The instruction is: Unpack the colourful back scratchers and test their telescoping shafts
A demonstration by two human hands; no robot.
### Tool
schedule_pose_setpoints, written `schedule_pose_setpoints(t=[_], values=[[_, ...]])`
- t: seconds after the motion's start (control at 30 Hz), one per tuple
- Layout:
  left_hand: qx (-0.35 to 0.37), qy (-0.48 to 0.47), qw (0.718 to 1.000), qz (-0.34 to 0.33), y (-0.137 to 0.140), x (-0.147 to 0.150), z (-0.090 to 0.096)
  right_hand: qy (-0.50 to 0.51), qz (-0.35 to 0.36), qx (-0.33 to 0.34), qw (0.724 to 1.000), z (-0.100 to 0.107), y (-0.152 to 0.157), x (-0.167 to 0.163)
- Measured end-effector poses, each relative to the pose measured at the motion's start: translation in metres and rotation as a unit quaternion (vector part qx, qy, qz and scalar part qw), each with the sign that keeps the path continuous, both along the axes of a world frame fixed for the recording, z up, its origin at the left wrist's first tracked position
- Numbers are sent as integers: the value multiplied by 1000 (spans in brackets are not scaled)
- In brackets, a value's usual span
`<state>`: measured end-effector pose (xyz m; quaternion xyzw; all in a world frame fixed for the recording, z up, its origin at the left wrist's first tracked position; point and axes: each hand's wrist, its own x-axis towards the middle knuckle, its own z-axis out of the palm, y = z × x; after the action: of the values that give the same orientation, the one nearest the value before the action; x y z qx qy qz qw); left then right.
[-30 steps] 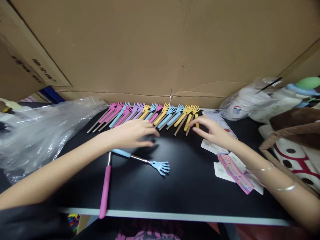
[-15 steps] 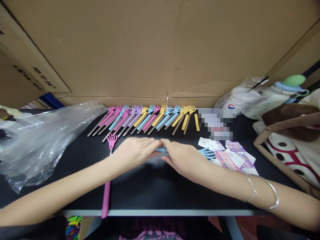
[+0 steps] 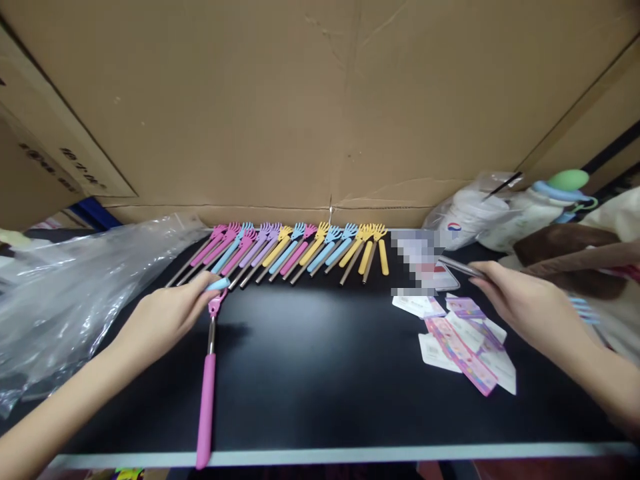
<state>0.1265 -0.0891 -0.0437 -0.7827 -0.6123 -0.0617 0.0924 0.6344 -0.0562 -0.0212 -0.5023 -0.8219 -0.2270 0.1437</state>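
Observation:
My left hand is closed around a light blue handle sleeve, whose end sticks out past the fingers. Off to the right, my right hand grips a back scratcher by its bare metal rod; its blue claw shows behind the wrist. A complete pink back scratcher lies just below my left fingers, its handle reaching over the table's front edge. Along the back runs a slanted row of pink, blue, purple and yellow back scratchers with metal rods and loose-looking handles beside them.
Clear plastic bags cover the left side. Printed cards lie scattered at right, near a blurred-out item. Behind them stand a bagged white cup, a bottle and a cloth bag. Cardboard walls the back.
My hands have moved from together at the centre to far apart. The blue handle has come off the rod: the sleeve went left, the rod with its claw went right.

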Motion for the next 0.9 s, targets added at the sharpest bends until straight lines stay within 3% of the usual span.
schedule_pose_setpoints(t=[0.13,0.3,0.43,0.6,0.9], values=[[-5,-3,998,-60,6,24,3,-79,123,-44,988,4,33,-11],[-9,-42,993,-113,12,40,-1,-71,227,-93,967,-19,75,-30],[-1,-41,991,-129,12,35,-4,-87,235,-132,959,-37,97,-32],[-7,-35,991,-130,12,35,-3,-82,215,-157,961,-41,105,-45],[-18,-70,988,-134,15,36,-4,-41,190,-136,971,-53,111,-57]])
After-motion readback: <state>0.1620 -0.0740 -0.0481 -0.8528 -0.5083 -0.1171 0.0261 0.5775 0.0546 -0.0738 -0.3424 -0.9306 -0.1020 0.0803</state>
